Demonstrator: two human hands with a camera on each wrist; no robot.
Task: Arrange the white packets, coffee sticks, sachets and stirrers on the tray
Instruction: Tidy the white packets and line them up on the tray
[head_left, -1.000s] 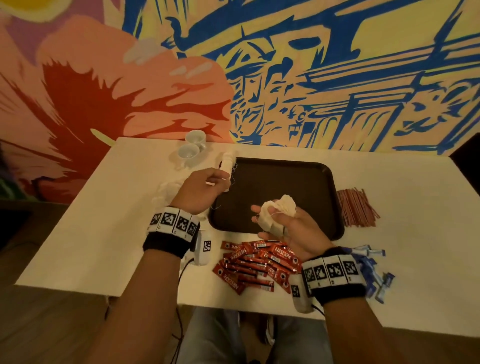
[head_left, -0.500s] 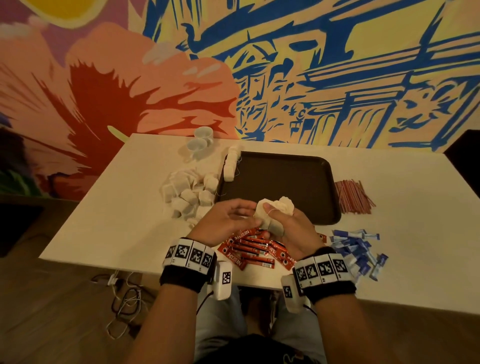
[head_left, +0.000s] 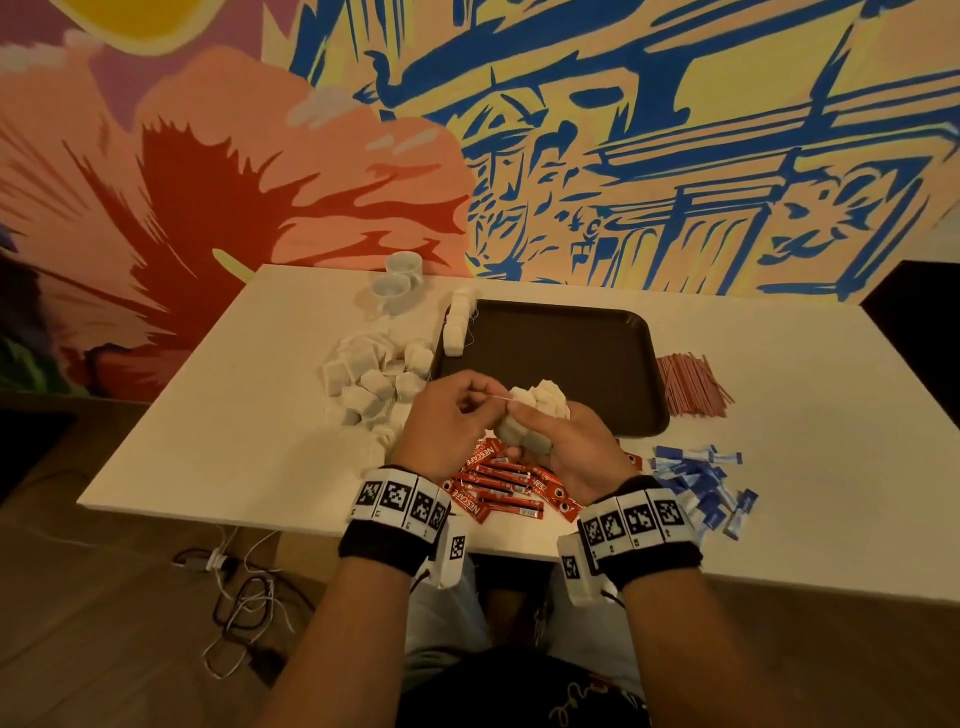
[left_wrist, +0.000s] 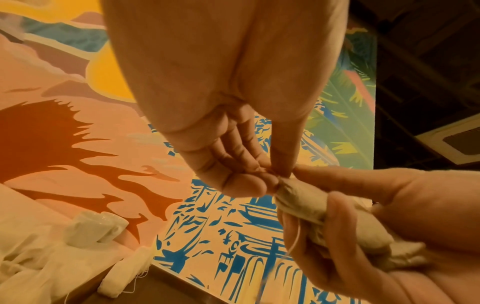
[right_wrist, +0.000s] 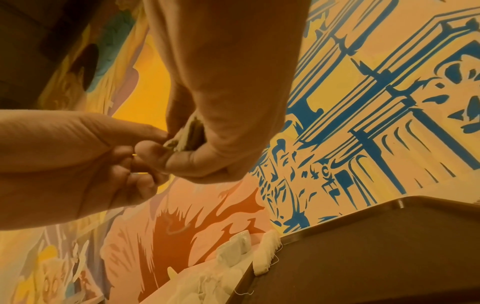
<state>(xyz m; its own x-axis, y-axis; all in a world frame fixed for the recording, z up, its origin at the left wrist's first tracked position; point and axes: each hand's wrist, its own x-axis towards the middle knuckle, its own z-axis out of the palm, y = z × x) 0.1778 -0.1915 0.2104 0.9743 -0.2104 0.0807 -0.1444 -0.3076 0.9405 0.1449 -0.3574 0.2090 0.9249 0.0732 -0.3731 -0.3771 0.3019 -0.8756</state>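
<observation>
head view alone shows coffee sticks (head_left: 501, 486) under both hands.

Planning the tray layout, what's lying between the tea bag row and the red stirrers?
Head view: only the bare brown tray floor separates the white packet row from the stirrers.

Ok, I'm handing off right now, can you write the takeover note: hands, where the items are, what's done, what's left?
Right hand grips a bunch of white packets above the tray's near edge.
Left hand pinches a thread coming off that bunch.
Tray: a short row of white packets stands along its left edge; nothing else shows on it.
On the table: loose white packets left of the tray, coffee sticks near the front edge, blue sachets front right, red stirrers right of the tray.
Left: the held bunch, the loose packets, sticks, sachets and stirrers.
</observation>
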